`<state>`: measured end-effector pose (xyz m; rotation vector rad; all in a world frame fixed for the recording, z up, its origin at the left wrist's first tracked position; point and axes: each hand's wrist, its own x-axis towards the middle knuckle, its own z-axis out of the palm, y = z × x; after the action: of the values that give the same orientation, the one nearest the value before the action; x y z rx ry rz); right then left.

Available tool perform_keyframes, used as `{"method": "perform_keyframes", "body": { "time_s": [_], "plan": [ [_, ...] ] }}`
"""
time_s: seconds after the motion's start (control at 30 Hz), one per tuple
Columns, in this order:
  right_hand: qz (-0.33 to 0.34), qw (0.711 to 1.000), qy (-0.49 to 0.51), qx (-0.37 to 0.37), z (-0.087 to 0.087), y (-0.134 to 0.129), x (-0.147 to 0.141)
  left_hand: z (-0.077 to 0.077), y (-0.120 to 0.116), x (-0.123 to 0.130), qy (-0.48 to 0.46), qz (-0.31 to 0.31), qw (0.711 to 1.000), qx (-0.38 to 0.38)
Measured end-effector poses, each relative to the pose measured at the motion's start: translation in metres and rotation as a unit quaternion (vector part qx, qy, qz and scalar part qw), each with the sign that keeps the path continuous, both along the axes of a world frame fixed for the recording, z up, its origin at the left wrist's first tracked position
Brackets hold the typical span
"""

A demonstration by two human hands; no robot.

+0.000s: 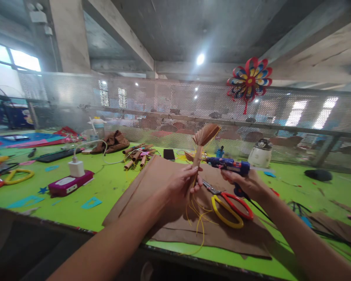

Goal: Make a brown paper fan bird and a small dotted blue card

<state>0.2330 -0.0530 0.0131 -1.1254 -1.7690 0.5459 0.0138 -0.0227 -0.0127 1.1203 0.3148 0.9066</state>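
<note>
My left hand [187, 182] is closed around the stem of a brown pleated paper fan [206, 136], which stands upright with its folds spread at the top. Yellow strings [201, 224] hang below that hand. In my right hand [242, 181] is a blue glue gun [231, 165], gripped by its handle; the nozzle points left, close to the fan's stem. Whether the nozzle touches the paper I cannot tell. Under both hands lies a sheet of brown paper [140, 195]. Scissors [228, 210] with one red and one yellow handle rest on it.
Rolled brown paper pieces [139, 156] lie behind the sheet. A magenta power strip [71, 183] with a white charger [76, 168] sits at left. A white bottle [260, 153] stands at back right, before a perforated metal screen [169, 105] where a paper pinwheel [250, 80] hangs.
</note>
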Motion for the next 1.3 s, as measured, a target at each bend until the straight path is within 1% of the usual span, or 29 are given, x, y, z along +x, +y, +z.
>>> {"method": "perform_keyframes", "body": {
  "time_s": [0.2, 0.53, 0.67, 0.83, 0.97, 1.13, 1.3],
  "plan": [
    [0.034, 0.999, -0.021, -0.001, 0.0034, -0.0022, -0.0008, 0.0004, 0.001, -0.0009, 0.005, 0.0, 1.0, 0.004],
    [0.02, 1.0, -0.017, -0.002, 0.0007, 0.0002, 0.0029, 0.0025, -0.0015, -0.0019, 0.011, -0.006, 1.0, 0.008],
    [0.033, 0.999, -0.008, 0.007, -0.0004, 0.0005, 0.0039, 0.0029, -0.0009, -0.0024, 0.011, -0.006, 1.0, 0.006],
    [0.032, 0.999, -0.02, 0.021, -0.0028, 0.0032, 0.0056, 0.0015, -0.0001, -0.0013, 0.009, -0.008, 1.0, 0.003],
    [0.016, 0.999, -0.024, 0.018, -0.0004, 0.0023, 0.0032, 0.0004, 0.0002, 0.0001, 0.009, -0.008, 1.0, 0.0],
    [0.026, 0.999, -0.015, 0.011, 0.0039, -0.0029, -0.0015, -0.0004, 0.0006, 0.0004, 0.003, 0.004, 1.0, -0.003],
    [0.02, 0.999, -0.026, 0.01, 0.002, -0.0028, -0.0001, -0.0007, 0.0006, -0.0004, 0.007, 0.0, 1.0, 0.003]
  ]
}}
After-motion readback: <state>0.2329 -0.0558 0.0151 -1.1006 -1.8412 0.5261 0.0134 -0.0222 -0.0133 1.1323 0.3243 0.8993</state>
